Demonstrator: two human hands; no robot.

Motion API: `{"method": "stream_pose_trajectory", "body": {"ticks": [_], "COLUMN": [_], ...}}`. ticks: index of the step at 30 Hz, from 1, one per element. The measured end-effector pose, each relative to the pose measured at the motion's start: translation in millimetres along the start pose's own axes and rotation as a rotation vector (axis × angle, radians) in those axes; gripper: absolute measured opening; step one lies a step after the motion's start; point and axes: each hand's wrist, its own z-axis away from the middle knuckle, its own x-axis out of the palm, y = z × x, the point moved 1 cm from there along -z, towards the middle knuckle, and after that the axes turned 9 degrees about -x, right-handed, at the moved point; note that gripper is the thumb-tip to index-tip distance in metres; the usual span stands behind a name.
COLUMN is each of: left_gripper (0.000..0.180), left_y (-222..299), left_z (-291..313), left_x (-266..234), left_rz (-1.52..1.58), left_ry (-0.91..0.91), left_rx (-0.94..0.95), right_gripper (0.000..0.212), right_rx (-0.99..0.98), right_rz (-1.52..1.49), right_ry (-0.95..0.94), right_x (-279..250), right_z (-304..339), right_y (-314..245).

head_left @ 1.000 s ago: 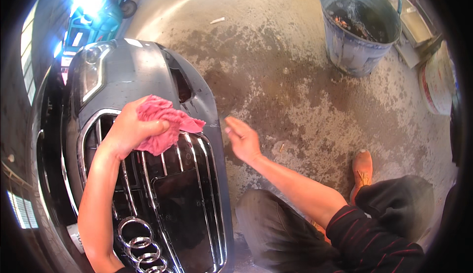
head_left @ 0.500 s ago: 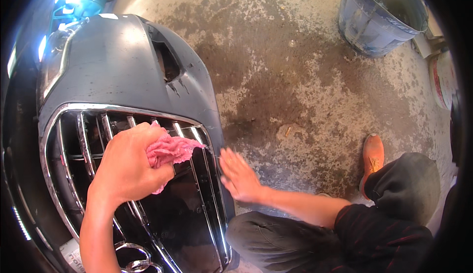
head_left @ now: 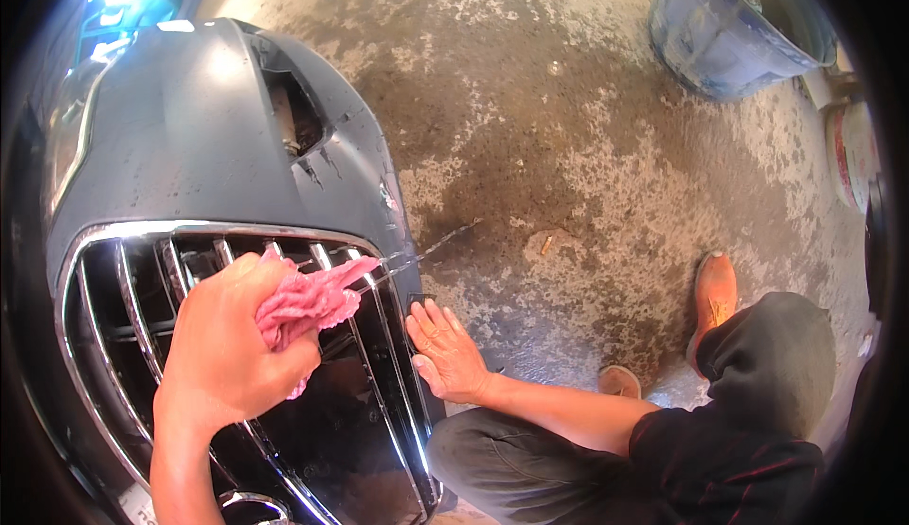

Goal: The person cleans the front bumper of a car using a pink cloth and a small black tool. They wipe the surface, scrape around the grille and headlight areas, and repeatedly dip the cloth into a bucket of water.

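Pink rag (head_left: 308, 302), bunched in my left hand (head_left: 232, 340) with fingers clenched around it, has slid down from the bumper's top edge onto the chrome grille (head_left: 142, 269) slats; wiping is advancing. Its loose tail points right, long axis roughly level. My right hand (head_left: 445, 355), fingers slightly spread, presses flat against the grille's side.

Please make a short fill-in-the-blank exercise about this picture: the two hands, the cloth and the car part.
1. The left hand squeezes a cloth whose colour is ____.
2. The cloth is pressed against the chrome ____ of the grey bumper.
3. The right hand lies open, with its fingers ____, at the bumper's edge.
4. The blue bucket stands on the ____ floor.

Missing words: pink; grille; spread; concrete
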Motion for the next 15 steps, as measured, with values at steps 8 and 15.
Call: {"method": "stream_pose_trajectory", "body": {"ticks": [8, 15], "left_gripper": [0.027, 0.035], "left_y": [3, -4], "left_z": [-7, 2], "left_x": [5, 4], "left_rz": [0.06, 0.097], "left_ry": [0.034, 0.018], "left_rx": [0.049, 0.014], "right_gripper": [0.06, 0.074], "right_rx": [0.026, 0.13], "right_rz": [0.091, -0.15], "right_ry": [0.155, 0.262], "right_x": [-56, 20], "right_z": [-201, -11], "right_y": [59, -30]}}
